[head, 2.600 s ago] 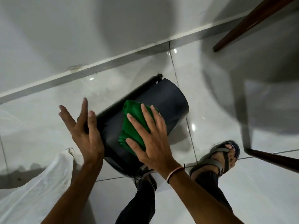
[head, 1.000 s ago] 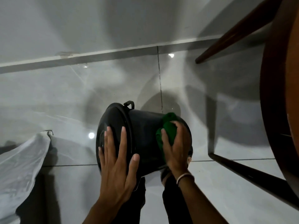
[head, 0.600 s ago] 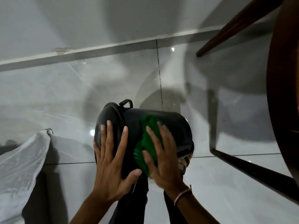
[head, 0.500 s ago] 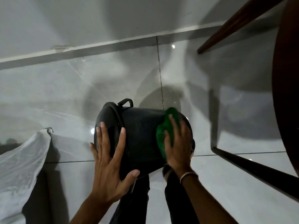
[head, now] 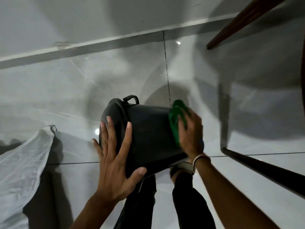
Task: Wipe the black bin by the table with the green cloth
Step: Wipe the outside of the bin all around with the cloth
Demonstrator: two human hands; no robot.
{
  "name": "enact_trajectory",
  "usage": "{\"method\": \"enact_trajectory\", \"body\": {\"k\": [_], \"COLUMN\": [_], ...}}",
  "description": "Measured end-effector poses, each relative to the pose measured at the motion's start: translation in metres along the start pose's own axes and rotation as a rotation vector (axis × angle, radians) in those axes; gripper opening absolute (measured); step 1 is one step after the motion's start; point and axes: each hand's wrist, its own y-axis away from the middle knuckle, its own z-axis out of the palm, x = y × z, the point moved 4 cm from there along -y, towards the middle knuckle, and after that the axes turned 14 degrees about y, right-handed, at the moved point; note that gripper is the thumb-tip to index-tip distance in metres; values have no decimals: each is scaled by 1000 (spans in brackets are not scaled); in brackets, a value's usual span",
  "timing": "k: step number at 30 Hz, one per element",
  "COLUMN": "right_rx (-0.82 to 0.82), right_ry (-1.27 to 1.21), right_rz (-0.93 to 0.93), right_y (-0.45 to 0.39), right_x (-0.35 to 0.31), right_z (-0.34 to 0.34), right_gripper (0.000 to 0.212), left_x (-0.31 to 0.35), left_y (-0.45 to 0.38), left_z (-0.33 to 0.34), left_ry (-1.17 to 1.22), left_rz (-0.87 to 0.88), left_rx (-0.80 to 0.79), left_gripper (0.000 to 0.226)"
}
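Green cloth (head: 176, 119) slid toward bin (head: 151, 138) base; right hand (head: 189, 134) fingers pressing it; left hand (head: 115, 156) splayed flat.

— Where does the bin (head: 148, 134) lie?
— On its side above the tiled floor (head: 66, 90), mouth toward nine o'clock, base toward three.
— And the hands?
— The left hand (head: 115, 156) lies flat on the rim end; the right hand (head: 191, 134) presses the cloth (head: 175, 119) on the base end.
— Around it?
— A plastic bag (head: 21, 164) at eight o'clock, table legs (head: 257, 167) at one and four, the wall (head: 82, 19) at twelve.
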Motion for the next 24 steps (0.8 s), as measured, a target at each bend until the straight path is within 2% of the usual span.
{"method": "enact_trajectory", "body": {"k": [2, 3, 7, 9, 10, 12, 14, 16, 17, 20, 22, 24], "right_rx": [-78, -119, -209, -192, -177, -131, -124, -164, -193, -238, -233, -186], "right_ry": [-65, -67, -37, -47, -40, 21, 37, -40, -76, -45, -51, -95], "right_rz": [108, 84, -342, -493, -508, -378, -74, 187, 216, 3, -180, -278], "right_y": [-20, -22, 17, 49, 59, 55, 26, -9, -23, -27, 0, 32], "right_x": [5, -3, -72, -78, -66, -21, 23, 41, 36, -17, -52, -65], "right_z": [-5, -4, 2, 7, 6, 5, 0, 0, 1, 4, 4, -1], "right_gripper": [44, 40, 50, 53, 55, 58, 53, 45, 42, 48, 55, 55], "left_x": [1, 0, -10, -14, -15, -16, -14, -11, -9, -11, -11, -8], "left_y": [2, 5, 20, 27, 30, 32, 32, 28, 26, 18, 18, 18], "left_z": [3, 4, 3, 4, 4, 5, 7, 9, 10, 5, 3, 5], "left_ry": [-9, -5, -26, -33, -44, -87, -118, -132, -135, -143, -154, -150], "left_rz": [18, 20, 35, 40, 52, 104, 167, 208, 212, 180, 180, 199], "left_rx": [4, 9, 23, 23, 17, -12, -40, -64, -67, -64, -65, -63], "left_gripper": [96, 96, 94, 93, 93, 93, 92, 91, 92, 94, 95, 96]}}
